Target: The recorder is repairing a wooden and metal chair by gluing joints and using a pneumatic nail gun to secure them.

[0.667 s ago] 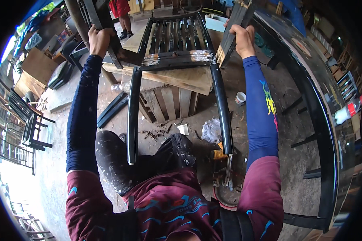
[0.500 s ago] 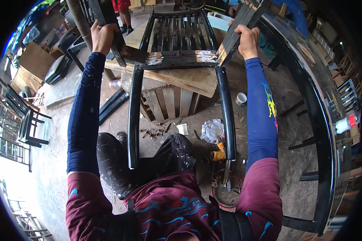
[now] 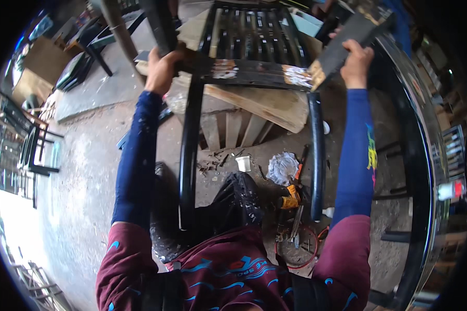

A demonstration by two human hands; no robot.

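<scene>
Black gloss coats the two long legs [image 3: 317,155] nearest me, which point back toward my lap; I judge them slippery. Farther out, my left fingers [image 3: 163,68] are wrapped around a dark timber [image 3: 160,26], and my right hand [image 3: 357,65] grips a dark board [image 3: 346,47] with a pale, raw end. Between them the chair frame [image 3: 257,74] lies over a light plank [image 3: 280,109]: stiff, probably fairly heavy, best taken by the matt rail, clear of its pale patches [image 3: 297,75]. Farthest off, its slats [image 3: 248,36] look most fragile
</scene>
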